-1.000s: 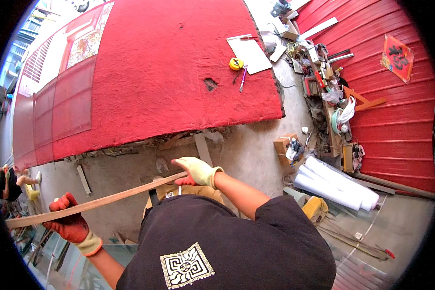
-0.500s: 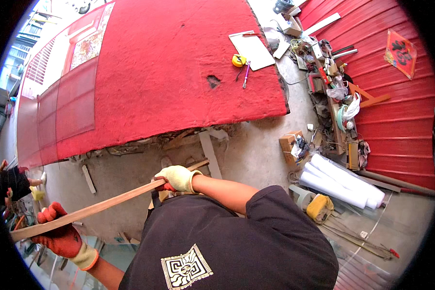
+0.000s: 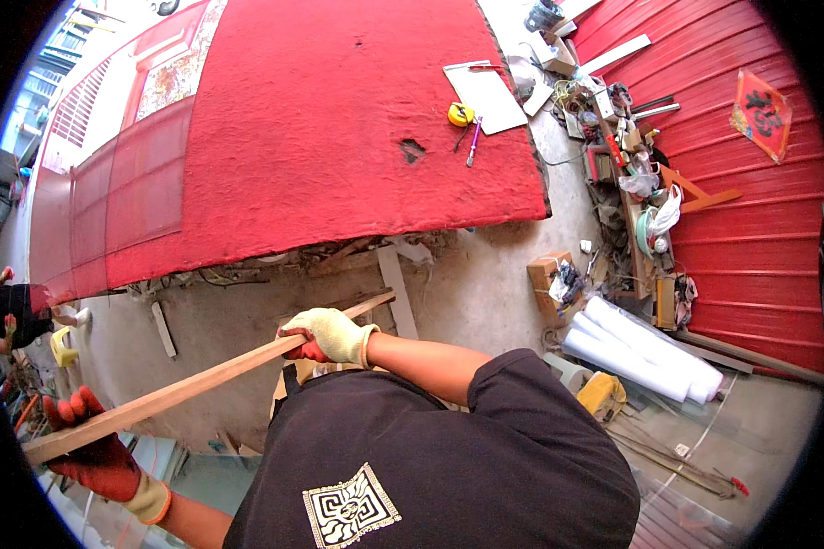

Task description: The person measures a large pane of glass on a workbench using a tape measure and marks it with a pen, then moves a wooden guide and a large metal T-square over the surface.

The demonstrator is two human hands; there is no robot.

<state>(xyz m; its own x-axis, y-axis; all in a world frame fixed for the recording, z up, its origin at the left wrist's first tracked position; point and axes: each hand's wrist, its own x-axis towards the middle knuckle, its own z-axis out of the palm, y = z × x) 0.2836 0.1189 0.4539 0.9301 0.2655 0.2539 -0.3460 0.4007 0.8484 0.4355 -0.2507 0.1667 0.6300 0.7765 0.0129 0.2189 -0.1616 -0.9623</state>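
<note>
A long, narrow wooden strip [image 3: 197, 382] runs slantwise across the front of my body, from the far left up to the middle. My right hand [image 3: 331, 336], in a cream glove with a red-coated palm, is closed round it near its far end. Toward the other end, my left hand [image 3: 101, 457] holds the strip in a matching glove. The strip lies across that palm, with the red fingers showing beyond its upper edge. The strip's near end reaches the left rim of the picture.
Ahead stands a big red-covered table [image 3: 339, 165] carrying a yellow tape measure [image 3: 460, 114], a purple pen-like tool [image 3: 474, 142] and a white board [image 3: 490, 96]. White rolls [image 3: 645, 349] and a cardboard box [image 3: 549, 279] lie right. Another person [image 3: 18, 311] is at far left.
My left hand has shifted slightly left and its fingers have spread a little along the strip. My right hand has moved slightly left. The view has shifted a little.
</note>
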